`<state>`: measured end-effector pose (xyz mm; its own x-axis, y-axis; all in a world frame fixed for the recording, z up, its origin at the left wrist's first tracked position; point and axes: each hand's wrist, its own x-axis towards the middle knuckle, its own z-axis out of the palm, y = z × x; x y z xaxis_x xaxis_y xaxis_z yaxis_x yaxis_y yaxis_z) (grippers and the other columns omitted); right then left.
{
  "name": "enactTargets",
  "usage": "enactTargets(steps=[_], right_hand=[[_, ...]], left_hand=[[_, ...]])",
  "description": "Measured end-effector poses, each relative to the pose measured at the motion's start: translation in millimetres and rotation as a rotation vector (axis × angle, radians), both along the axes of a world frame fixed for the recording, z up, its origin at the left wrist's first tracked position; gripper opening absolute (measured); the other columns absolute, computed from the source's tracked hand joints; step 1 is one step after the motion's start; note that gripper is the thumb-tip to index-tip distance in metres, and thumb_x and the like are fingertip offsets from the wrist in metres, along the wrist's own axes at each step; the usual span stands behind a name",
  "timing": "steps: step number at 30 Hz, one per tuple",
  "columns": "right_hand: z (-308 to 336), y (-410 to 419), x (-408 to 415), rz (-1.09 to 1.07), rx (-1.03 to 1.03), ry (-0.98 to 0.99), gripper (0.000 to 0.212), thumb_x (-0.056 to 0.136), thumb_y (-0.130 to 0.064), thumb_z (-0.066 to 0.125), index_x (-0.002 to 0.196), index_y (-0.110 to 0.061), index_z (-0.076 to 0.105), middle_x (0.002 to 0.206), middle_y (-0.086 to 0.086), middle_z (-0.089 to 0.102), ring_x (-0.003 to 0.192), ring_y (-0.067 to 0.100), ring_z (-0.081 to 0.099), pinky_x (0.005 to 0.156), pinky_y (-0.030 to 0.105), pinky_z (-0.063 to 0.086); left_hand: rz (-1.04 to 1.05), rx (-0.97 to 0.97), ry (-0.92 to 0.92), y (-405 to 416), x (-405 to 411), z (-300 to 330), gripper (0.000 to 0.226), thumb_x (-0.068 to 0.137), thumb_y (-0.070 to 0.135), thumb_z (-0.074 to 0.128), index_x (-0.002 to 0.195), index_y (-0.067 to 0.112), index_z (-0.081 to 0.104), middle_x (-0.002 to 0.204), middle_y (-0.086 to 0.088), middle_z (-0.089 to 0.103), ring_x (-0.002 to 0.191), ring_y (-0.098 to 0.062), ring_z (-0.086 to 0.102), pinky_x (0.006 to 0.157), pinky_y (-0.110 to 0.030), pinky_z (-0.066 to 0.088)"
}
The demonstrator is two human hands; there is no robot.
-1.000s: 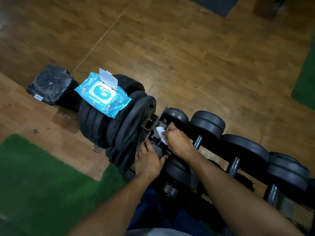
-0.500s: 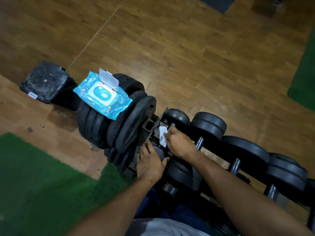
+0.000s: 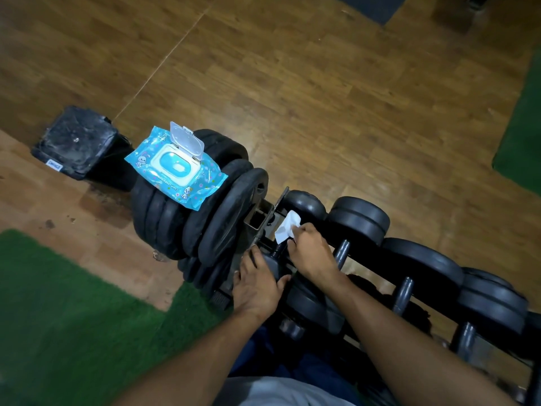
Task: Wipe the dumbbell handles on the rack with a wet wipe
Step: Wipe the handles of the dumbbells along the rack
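Observation:
A row of black dumbbells lies on a dark rack (image 3: 377,291) running from centre to lower right. My right hand (image 3: 313,250) pinches a white wet wipe (image 3: 287,227) at the far end of the leftmost dumbbell's handle (image 3: 279,249), beside its far head (image 3: 304,204). My left hand (image 3: 257,284) grips that dumbbell's near head (image 3: 275,266), fingers and thumb curled round it. Other grey handles (image 3: 342,253) show further right along the rack.
A blue wet wipe pack (image 3: 175,167) with its lid flipped open rests on a stack of black weight plates (image 3: 187,227) left of the rack. A black box (image 3: 77,142) stands on the wooden floor (image 3: 322,98). Green turf mats (image 3: 58,317) lie at lower left and right.
My right hand has slid the wipe further along the handle toward the far head; more of the wipe now shows. My left hand stays on the near head. The view shifted slightly.

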<state>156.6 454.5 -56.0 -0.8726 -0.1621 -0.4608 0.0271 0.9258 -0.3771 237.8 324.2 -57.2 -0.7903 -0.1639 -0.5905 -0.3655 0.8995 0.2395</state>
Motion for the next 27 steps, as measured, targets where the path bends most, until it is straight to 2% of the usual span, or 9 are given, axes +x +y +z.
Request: enactTargets(steps=[4, 6, 8, 10, 14, 17, 22, 24, 27], right_hand=[[2, -8, -3, -0.2, -0.095, -0.083, 0.039, 0.097, -0.027, 0.052, 0.128, -0.003, 0.052, 0.133, 0.015, 0.046, 0.105, 0.033, 0.059, 0.085, 0.038, 0.052], [0, -10, -9, -0.337, -0.155, -0.145, 0.039, 0.096, -0.026, 0.053, 0.125, -0.001, 0.055, 0.125, 0.016, 0.052, 0.1, 0.03, 0.058, 0.078, 0.036, 0.05], [-2, -10, -14, -0.527, -0.275, -0.215, 0.02, 0.095, -0.024, 0.055, 0.096, -0.005, 0.061, 0.095, 0.01, 0.059, 0.081, 0.024, 0.056, 0.062, 0.031, 0.042], [-1, -9, -15, -0.724, -0.403, -0.293, 0.026, 0.093, -0.02, 0.057, 0.07, -0.009, 0.052, 0.072, 0.004, 0.054, 0.065, 0.02, 0.051, 0.054, 0.029, 0.035], [-9, 0, -7, -0.777, -0.486, -0.454, 0.031, 0.087, -0.014, 0.057, 0.059, -0.007, 0.069, 0.061, 0.011, 0.068, 0.065, 0.025, 0.064, 0.068, 0.038, 0.054], [-15, 5, -11, -0.808, -0.48, -0.443, 0.02, 0.082, -0.018, 0.058, 0.073, -0.008, 0.072, 0.073, 0.013, 0.072, 0.073, 0.029, 0.068, 0.072, 0.045, 0.057], [-14, 3, -28, -0.84, -0.398, -0.29, 0.029, 0.095, -0.024, 0.048, 0.116, -0.014, 0.066, 0.108, 0.007, 0.064, 0.096, 0.026, 0.061, 0.074, 0.03, 0.043], [-13, -2, -26, -0.864, -0.389, -0.293, 0.025, 0.095, -0.024, 0.048, 0.106, -0.014, 0.067, 0.101, 0.007, 0.063, 0.089, 0.026, 0.061, 0.067, 0.029, 0.04], [-15, -5, -14, -0.88, -0.423, -0.428, 0.023, 0.091, -0.013, 0.048, 0.071, -0.007, 0.059, 0.068, 0.01, 0.058, 0.064, 0.024, 0.054, 0.059, 0.029, 0.037]], left_hand=[[-0.006, -0.003, -0.001, -2, 0, -1, 0.111, 0.09, 0.072, 0.054, 0.159, 0.006, -0.004, 0.165, -0.017, 0.013, 0.153, -0.031, 0.022, 0.121, -0.046, 0.03], [-0.007, -0.001, -0.006, -2, -1, 0, 0.111, 0.09, 0.072, 0.054, 0.159, 0.006, -0.004, 0.165, -0.017, 0.013, 0.153, -0.031, 0.023, 0.121, -0.045, 0.03], [-0.013, -0.004, -0.007, -2, -1, 0, 0.111, 0.09, 0.072, 0.054, 0.159, 0.006, -0.003, 0.165, -0.018, 0.014, 0.152, -0.032, 0.023, 0.121, -0.045, 0.03], [-0.012, 0.0, -0.013, -3, -1, 1, 0.111, 0.09, 0.072, 0.054, 0.159, 0.006, -0.003, 0.165, -0.018, 0.013, 0.152, -0.032, 0.023, 0.121, -0.045, 0.03], [-0.01, 0.009, -0.002, -4, -2, -1, 0.11, 0.089, 0.072, 0.055, 0.159, 0.007, 0.0, 0.164, -0.018, 0.016, 0.151, -0.032, 0.026, 0.12, -0.046, 0.032], [-0.013, 0.002, 0.003, -3, -2, 0, 0.11, 0.089, 0.071, 0.056, 0.159, 0.007, 0.0, 0.163, -0.017, 0.018, 0.15, -0.032, 0.028, 0.119, -0.045, 0.033], [-0.01, 0.0, -0.011, -3, -4, 1, 0.111, 0.089, 0.072, 0.056, 0.159, 0.007, -0.001, 0.163, -0.017, 0.019, 0.149, -0.032, 0.028, 0.119, -0.046, 0.032], [-0.011, 0.006, -0.02, -4, -4, 1, 0.112, 0.089, 0.072, 0.056, 0.159, 0.007, -0.002, 0.164, -0.017, 0.017, 0.15, -0.032, 0.028, 0.12, -0.047, 0.031], [-0.013, 0.008, -0.019, -4, -4, 0, 0.112, 0.089, 0.072, 0.056, 0.159, 0.006, -0.002, 0.163, -0.017, 0.018, 0.15, -0.031, 0.027, 0.12, -0.048, 0.032]])
